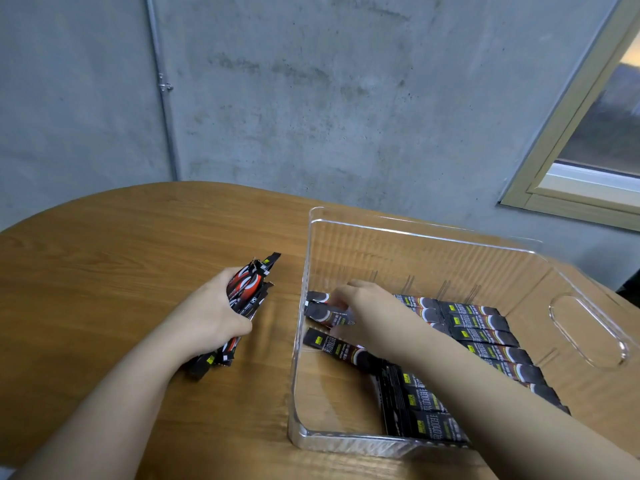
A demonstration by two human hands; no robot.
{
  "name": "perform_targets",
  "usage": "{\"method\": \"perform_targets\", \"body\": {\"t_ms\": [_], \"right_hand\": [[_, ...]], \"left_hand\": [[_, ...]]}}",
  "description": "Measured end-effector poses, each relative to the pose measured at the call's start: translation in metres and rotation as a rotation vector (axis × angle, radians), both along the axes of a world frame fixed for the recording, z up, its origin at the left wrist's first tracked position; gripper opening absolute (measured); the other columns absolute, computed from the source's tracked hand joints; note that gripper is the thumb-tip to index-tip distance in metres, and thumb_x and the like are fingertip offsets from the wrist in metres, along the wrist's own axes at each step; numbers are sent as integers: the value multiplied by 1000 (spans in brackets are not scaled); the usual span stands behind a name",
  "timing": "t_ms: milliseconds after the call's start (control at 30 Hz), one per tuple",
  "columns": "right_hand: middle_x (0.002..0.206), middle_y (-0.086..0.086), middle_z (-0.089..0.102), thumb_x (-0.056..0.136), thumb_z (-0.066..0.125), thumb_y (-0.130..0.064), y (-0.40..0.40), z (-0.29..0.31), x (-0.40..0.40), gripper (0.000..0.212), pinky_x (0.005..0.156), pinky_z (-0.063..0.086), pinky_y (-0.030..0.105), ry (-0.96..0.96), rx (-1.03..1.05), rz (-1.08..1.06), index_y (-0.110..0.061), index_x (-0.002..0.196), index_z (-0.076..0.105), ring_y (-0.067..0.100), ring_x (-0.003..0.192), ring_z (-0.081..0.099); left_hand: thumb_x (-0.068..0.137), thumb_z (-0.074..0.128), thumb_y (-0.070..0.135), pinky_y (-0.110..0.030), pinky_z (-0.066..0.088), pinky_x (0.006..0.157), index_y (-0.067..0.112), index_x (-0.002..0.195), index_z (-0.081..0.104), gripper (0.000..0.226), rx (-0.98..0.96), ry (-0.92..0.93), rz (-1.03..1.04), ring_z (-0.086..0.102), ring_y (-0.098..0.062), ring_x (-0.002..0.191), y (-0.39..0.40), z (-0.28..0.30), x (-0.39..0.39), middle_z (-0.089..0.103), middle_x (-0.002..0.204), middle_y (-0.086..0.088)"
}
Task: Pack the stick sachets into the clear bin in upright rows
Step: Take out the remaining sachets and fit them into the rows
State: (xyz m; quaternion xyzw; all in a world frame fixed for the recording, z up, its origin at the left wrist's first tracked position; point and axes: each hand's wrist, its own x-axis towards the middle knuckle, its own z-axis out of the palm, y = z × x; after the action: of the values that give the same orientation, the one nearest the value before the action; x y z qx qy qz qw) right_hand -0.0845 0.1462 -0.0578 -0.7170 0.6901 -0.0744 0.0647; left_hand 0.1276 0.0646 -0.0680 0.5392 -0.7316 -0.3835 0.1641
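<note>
A clear bin [415, 237] stands on the wooden table at the right. Inside it lie rows of black stick sachets [485, 336], flat along the right half and the near side. My left hand [211, 317] grips a bundle of black-and-red sachets [247, 292] above the table, left of the bin. My right hand [363, 303] reaches into the bin's far left corner and pinches a single sachet [327, 315] there. Another loose sachet [337, 346] lies askew just nearer, below my wrist.
The oval wooden table [121, 254] stretches out to the left and front. A concrete wall with a thin pipe [162, 98] rises behind. A window frame [571, 161] sits at the right. The bin has an oval handle cutout [585, 329] in its right wall.
</note>
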Motion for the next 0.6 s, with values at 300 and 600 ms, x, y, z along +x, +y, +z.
{"method": "perform_targets", "body": {"t_ms": [300, 600], "right_hand": [[102, 14, 64, 86, 58, -11, -12, -15, 3, 20, 80, 51, 40, 147, 154, -21, -5, 103, 66, 31, 97, 58], [90, 3, 61, 86, 64, -25, -10, -7, 2, 12, 70, 41, 27, 24, 34, -24, -15, 91, 69, 22, 86, 55]], "left_hand": [[73, 66, 2, -23, 39, 51, 34, 141, 32, 82, 2, 21, 4, 60, -11, 68, 4, 3, 0, 60, 89, 10], [74, 66, 1, -22, 39, 50, 31, 135, 39, 73, 0, 25, 7, 60, -10, 66, 4, 2, -1, 62, 87, 8]]}}
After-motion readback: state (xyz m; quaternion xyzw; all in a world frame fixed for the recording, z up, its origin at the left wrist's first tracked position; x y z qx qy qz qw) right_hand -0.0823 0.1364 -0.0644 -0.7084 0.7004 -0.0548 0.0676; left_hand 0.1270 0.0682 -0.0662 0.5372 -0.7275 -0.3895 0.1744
